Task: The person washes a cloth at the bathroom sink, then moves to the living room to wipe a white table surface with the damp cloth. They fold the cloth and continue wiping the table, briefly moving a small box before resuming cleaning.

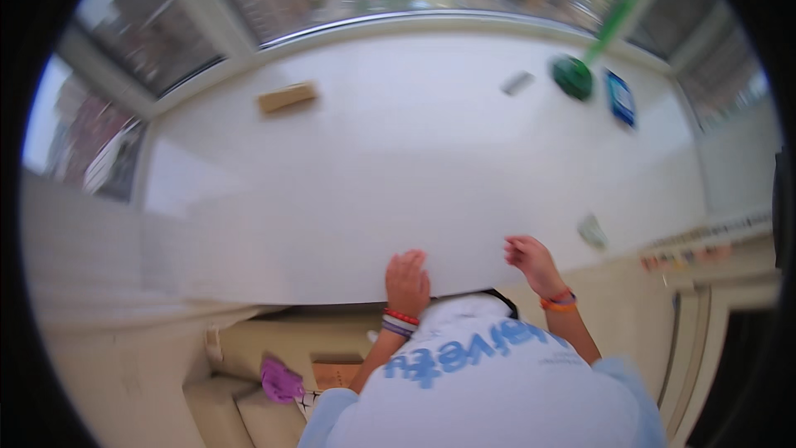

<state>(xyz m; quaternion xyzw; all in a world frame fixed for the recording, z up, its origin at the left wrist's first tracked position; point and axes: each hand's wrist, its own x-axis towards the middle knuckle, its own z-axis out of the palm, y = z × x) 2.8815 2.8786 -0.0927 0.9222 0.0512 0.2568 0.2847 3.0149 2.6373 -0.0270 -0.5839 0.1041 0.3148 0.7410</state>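
Observation:
My left hand (407, 280) is over the front edge of a white windowsill surface (373, 180), its fingers extended and nothing seen in it. Red and pale bracelets circle that wrist. To its right, my right hand (533, 261) is above the same surface with loosely bent fingers and no object visible in it. An orange band sits on that wrist. Nearest to the right hand lies a small pale green item (591, 231), too blurred to name. I cannot tell whether either hand touches the surface.
Toward the window are a tan block-shaped object (287, 98), a small grey item (517, 83), a dark green round object (572, 77) beside a bright green stick (612, 25), and a blue packet (620, 98). Below left lies a purple cloth or bag (282, 381) near a brown box (336, 374).

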